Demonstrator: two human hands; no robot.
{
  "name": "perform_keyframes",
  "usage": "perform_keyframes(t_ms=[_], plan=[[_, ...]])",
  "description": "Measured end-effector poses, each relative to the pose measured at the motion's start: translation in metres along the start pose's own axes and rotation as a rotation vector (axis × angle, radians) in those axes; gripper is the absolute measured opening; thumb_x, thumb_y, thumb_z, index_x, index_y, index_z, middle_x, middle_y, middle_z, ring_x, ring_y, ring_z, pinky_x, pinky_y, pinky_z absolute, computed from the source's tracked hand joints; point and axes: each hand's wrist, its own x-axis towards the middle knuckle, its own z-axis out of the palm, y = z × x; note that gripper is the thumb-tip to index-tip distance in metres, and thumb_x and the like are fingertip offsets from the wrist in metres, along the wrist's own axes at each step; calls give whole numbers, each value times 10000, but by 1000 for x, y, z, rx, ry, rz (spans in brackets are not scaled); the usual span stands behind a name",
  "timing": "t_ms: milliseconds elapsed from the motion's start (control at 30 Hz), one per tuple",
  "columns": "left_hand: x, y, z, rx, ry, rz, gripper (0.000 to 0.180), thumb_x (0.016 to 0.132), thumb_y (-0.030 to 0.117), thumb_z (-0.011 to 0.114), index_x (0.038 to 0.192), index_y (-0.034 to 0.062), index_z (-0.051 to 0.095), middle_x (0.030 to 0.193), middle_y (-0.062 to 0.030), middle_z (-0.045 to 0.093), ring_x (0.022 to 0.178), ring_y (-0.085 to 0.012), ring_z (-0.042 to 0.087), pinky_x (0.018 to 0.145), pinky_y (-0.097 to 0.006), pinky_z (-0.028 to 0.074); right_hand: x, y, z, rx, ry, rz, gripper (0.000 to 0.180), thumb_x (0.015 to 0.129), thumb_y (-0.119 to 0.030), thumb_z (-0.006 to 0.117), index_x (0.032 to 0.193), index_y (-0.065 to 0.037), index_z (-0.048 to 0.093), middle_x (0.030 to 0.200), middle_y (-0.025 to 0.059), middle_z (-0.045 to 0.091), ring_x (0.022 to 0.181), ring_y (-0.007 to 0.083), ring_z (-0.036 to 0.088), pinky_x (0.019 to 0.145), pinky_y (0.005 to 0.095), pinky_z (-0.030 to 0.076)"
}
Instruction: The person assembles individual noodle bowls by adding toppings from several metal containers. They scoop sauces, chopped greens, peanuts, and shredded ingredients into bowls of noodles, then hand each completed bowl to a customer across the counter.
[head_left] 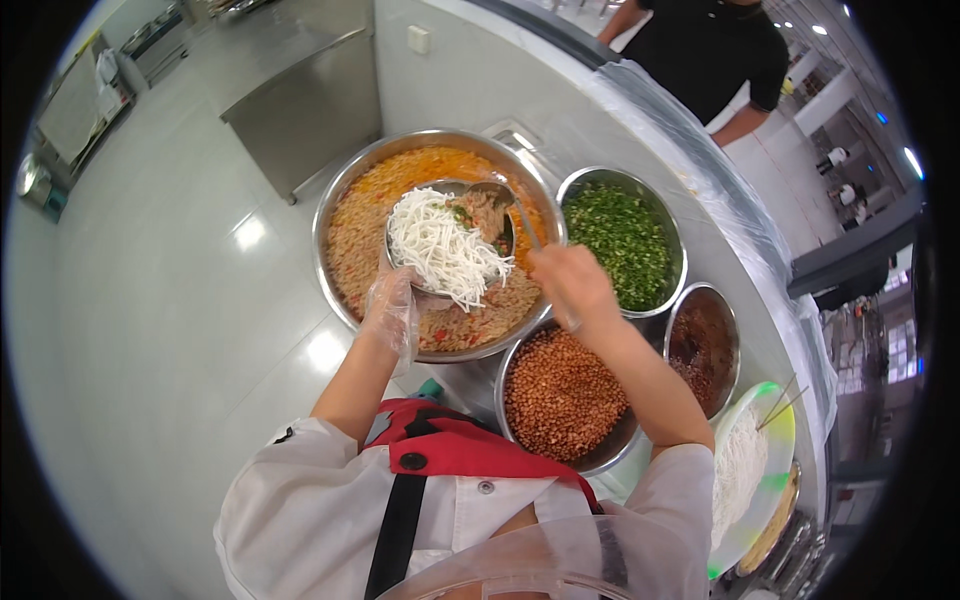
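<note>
My left hand, in a clear plastic glove, grips the near left rim of a metal bowl heaped with white noodles. This bowl is held over a large steel basin of orange-brown minced sauce with red bits. In my right hand is the handle of a metal ladle. The ladle's head rests at the bowl's far right side, by a mound of minced sauce lying beside the noodles. Bits of chopped green show there too.
Right of the basin stand a bowl of chopped greens, a bowl of reddish-brown peanuts and a bowl of dark red sauce. A green-white basin of white noodles has chopsticks in it. A person in black stands beyond the plastic-covered ledge.
</note>
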Motion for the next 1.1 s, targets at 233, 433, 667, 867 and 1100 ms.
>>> perform_keyframes(t_ms=[233,433,667,867,1100], plan=[[15,-19,75,103,-195,-63,724,668,1,418,1380,40,291,1267,-169,498,1106,-347,541,796,-541,538,-57,11,-57,-252,79,55,350,710,9,602,1059,-15,605,1005,169,568,747,278,553,652,342,463],[89,-40,135,168,-321,-164,659,674,4,440,1324,80,362,1187,-170,553,963,-323,619,682,-510,563,-136,15,-114,243,759,902,181,925,-97,510,1035,29,581,877,138,642,636,147,619,631,252,468],[199,-41,230,165,-422,-215,550,716,46,409,1260,-34,405,1187,-202,542,985,-363,598,775,-547,532,-282,-4,-125,594,1195,1359,217,928,-187,516,993,17,553,776,145,631,585,169,583,587,268,479],[252,-44,292,244,-443,-275,647,698,32,396,1341,97,359,1330,-165,439,1145,-398,493,849,-667,418,-337,-64,-100,642,1342,1493,201,909,-166,529,971,24,549,773,158,634,561,175,589,556,269,483],[297,-30,327,182,-482,-245,567,801,141,392,1357,245,351,1371,-77,419,1248,-359,395,902,-697,331,-340,-107,-69,573,1342,1570,227,895,-184,538,978,28,553,772,155,638,560,167,592,541,251,461]])
